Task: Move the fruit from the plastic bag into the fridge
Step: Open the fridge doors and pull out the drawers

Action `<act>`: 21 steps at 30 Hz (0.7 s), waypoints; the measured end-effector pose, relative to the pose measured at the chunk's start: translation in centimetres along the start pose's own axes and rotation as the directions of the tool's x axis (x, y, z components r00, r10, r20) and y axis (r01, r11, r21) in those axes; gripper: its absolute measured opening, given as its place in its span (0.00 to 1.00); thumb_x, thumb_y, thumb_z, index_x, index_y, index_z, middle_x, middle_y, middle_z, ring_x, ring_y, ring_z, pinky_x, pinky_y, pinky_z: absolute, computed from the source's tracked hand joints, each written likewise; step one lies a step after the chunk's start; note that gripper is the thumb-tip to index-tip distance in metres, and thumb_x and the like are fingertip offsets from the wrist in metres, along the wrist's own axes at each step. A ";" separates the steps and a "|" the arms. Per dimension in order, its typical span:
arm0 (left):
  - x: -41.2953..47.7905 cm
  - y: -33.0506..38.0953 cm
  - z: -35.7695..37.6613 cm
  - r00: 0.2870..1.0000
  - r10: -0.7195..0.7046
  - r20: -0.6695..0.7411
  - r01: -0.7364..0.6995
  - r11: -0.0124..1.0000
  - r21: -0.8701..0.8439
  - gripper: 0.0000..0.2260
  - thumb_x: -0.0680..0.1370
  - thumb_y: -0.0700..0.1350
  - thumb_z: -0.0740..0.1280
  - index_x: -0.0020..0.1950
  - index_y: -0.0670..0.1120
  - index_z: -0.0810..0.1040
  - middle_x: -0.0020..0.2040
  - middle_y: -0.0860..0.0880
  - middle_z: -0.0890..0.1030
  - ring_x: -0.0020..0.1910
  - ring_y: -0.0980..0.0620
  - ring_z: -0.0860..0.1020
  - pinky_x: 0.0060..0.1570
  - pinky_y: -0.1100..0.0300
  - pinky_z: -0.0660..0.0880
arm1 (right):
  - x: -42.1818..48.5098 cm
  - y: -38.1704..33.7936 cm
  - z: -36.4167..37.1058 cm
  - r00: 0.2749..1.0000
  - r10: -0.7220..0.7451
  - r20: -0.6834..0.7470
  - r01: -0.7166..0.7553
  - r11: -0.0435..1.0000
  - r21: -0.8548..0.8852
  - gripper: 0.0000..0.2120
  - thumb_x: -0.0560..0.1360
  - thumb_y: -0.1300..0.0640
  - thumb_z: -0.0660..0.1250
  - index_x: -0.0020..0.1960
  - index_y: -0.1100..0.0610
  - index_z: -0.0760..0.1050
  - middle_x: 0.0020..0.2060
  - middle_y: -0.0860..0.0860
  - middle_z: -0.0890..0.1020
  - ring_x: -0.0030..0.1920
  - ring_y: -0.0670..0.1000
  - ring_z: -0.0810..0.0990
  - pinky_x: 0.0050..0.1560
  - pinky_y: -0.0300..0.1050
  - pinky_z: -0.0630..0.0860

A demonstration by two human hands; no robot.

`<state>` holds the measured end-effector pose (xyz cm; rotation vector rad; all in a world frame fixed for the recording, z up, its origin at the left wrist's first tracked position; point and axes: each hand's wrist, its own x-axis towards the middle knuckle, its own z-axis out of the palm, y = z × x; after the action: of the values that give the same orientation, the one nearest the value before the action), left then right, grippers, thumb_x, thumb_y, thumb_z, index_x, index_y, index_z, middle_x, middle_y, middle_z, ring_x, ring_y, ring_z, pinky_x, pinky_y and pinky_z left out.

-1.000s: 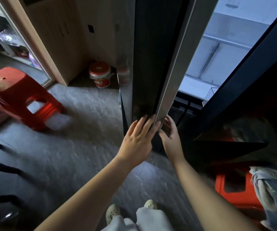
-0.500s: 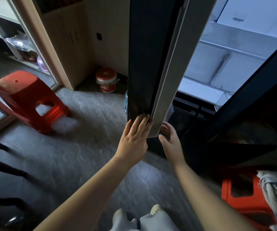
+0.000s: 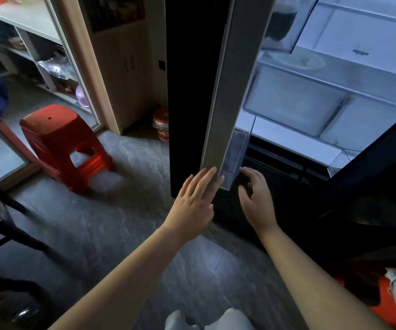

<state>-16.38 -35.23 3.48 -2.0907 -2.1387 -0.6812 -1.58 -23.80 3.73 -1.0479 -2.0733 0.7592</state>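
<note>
Beside the grey stone-patterned floor (image 3: 92,225), the fridge (image 3: 335,96) stands with its tall dark door (image 3: 192,91) swung open edge-on, pale drawers and shelves lit inside. That door looks heavy and rigid — I judge it is best moved by its long light edge strip, where the left hand (image 3: 193,203) lies flat, fingers spread and touching its lower end, gripping nothing. A clear door bin (image 3: 233,158) sits at the bottom of the door's inner side, just right of the strip. The right hand (image 3: 255,201) hovers loosely curled just below that bin, empty, apart from it as far as I can tell.

A red stool (image 3: 61,144) stands well to the left, near a wooden cabinet (image 3: 120,67); a small red-and-white tub (image 3: 161,125) sits by the wall behind the door. Neither the plastic bag nor the fruit can be made out — soft fruit would want a gentle, cupped hold.
</note>
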 end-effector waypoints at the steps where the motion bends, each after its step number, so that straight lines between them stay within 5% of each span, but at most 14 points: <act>1: 0.0 0.0 0.1 1.000 0.008 0.013 -0.008 1.000 0.009 0.33 0.73 0.43 0.64 0.76 0.46 0.55 0.76 0.46 0.56 0.76 0.47 0.53 0.73 0.46 0.54 | 0.6 0.2 0.0 0.999 -0.014 0.043 0.017 0.998 -0.066 0.23 0.75 0.63 0.65 0.69 0.53 0.68 0.66 0.46 0.71 0.67 0.43 0.68 0.69 0.44 0.67; 5: 0.4 -0.3 0.8 0.998 -0.017 0.066 0.014 0.999 0.043 0.33 0.73 0.44 0.64 0.76 0.44 0.55 0.76 0.45 0.57 0.75 0.46 0.53 0.72 0.46 0.57 | 2.0 1.5 0.8 0.957 -0.084 0.277 0.161 0.949 -0.270 0.31 0.75 0.60 0.67 0.74 0.51 0.60 0.75 0.47 0.59 0.75 0.46 0.55 0.72 0.43 0.58; 11: 2.2 -0.7 1.2 0.999 -0.053 0.014 0.052 0.998 0.022 0.30 0.74 0.43 0.61 0.76 0.42 0.58 0.76 0.45 0.59 0.76 0.49 0.54 0.73 0.51 0.56 | 4.3 2.2 2.3 0.838 -0.233 0.494 0.421 0.852 -0.312 0.33 0.76 0.58 0.64 0.77 0.50 0.53 0.76 0.48 0.54 0.76 0.48 0.47 0.75 0.48 0.52; 16: 3.1 -3.1 2.2 0.948 -0.292 0.128 0.288 0.956 0.053 0.30 0.80 0.52 0.56 0.77 0.46 0.45 0.78 0.48 0.47 0.76 0.51 0.44 0.75 0.53 0.47 | 6.4 2.1 3.8 0.777 -0.376 0.505 0.552 0.792 -0.261 0.31 0.75 0.59 0.64 0.75 0.53 0.58 0.75 0.51 0.60 0.76 0.50 0.52 0.74 0.48 0.49; 21: 3.3 -5.8 1.8 0.920 -0.388 0.060 0.376 0.915 0.147 0.27 0.77 0.52 0.57 0.75 0.44 0.61 0.75 0.46 0.61 0.74 0.47 0.60 0.71 0.52 0.54 | 11.1 3.0 4.8 0.785 -0.399 0.474 0.572 0.759 -0.310 0.32 0.74 0.58 0.66 0.75 0.57 0.58 0.75 0.55 0.58 0.76 0.54 0.50 0.75 0.52 0.53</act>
<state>-21.79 -31.33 1.52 -1.6787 -2.5968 -0.4622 -8.92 -13.85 2.03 -0.5161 -2.7924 0.2199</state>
